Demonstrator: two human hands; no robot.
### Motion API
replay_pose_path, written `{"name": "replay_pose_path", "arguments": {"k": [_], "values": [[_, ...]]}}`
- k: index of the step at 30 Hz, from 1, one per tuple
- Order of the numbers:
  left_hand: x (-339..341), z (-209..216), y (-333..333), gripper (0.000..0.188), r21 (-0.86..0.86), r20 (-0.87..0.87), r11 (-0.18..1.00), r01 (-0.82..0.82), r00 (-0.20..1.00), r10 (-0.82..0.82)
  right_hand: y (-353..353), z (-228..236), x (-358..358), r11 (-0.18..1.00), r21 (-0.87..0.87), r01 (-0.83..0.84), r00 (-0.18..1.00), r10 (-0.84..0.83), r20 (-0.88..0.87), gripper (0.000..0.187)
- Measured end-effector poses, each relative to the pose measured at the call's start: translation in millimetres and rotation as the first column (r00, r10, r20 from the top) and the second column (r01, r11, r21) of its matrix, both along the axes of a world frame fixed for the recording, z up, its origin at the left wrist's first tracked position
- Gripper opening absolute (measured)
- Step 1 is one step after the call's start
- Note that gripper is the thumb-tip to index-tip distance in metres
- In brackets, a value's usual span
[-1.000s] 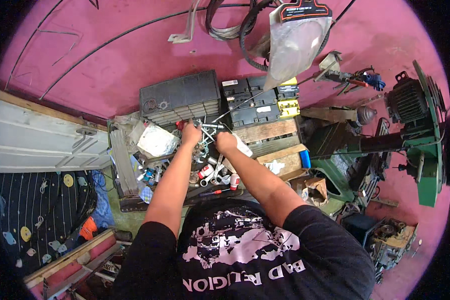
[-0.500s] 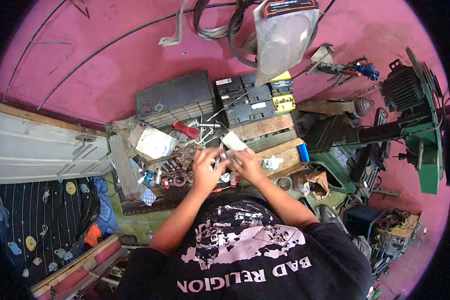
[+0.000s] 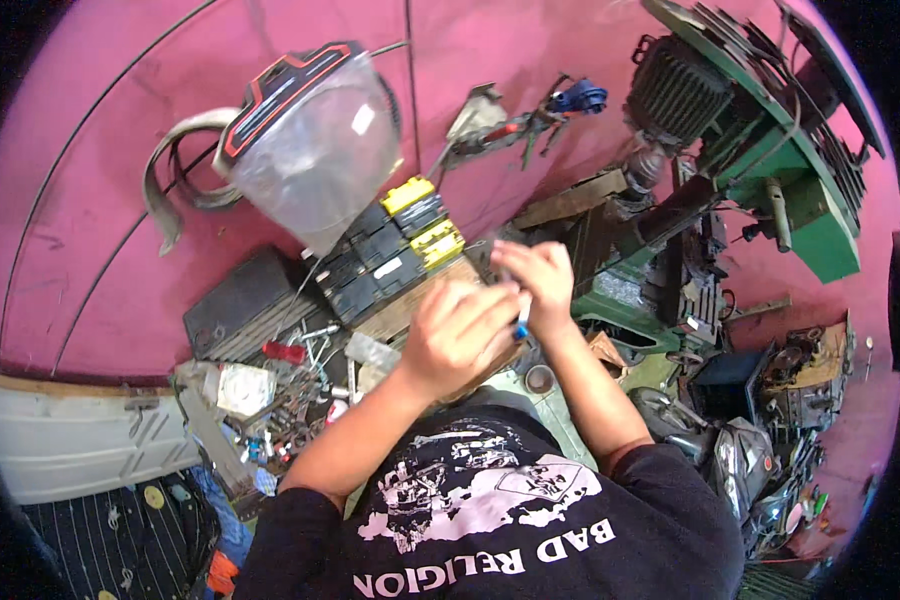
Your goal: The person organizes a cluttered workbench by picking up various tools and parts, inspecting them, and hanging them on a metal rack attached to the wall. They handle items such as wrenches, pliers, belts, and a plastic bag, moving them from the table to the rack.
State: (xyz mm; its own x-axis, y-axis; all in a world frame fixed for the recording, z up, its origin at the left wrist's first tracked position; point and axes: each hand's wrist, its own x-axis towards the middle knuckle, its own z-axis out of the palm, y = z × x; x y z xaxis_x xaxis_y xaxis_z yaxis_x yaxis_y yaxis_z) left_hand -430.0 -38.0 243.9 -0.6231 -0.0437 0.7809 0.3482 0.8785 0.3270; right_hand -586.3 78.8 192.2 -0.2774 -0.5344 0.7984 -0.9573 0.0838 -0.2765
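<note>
My left hand is closed, its fingertips pressed together where they meet my right hand. A small, slim white piece with a blue end sticks out below those fingertips, against the right palm; its kind is hard to tell. My right hand has curled, partly blurred fingers, and what lies inside them is hidden. Both hands are above the right part of the workbench, in front of black and yellow batteries. A pale flat block lies on the bench beside my left wrist.
A clear plastic pouch hangs in front of the pink wall. At right stands a green machine with a motor. Small tools and parts, with a red-handled tool, cover the bench's left. A round can is near my right forearm.
The view has turned to the right. Both hands have moved from over the cluttered bench parts to beside the batteries, still close together. The blue-ended piece now shows between them.
</note>
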Motion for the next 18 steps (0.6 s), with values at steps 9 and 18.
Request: {"name": "replay_pose_path", "arguments": {"k": [9, 18], "values": [[-252, 160, -69, 0.039, 0.014, 0.201, 0.984, -0.179, 0.964, 0.173, -64, 122, -233, 0.965, 0.119, 0.232, 0.971, -0.237, 0.033, 0.025], [-360, 75, -137, 0.039, -0.159, 0.595, 0.922, -0.352, 0.712, 0.374, -133, 81, -336, 0.602, 0.786, 0.138, 0.966, -0.258, 0.028, 0.029]]}}
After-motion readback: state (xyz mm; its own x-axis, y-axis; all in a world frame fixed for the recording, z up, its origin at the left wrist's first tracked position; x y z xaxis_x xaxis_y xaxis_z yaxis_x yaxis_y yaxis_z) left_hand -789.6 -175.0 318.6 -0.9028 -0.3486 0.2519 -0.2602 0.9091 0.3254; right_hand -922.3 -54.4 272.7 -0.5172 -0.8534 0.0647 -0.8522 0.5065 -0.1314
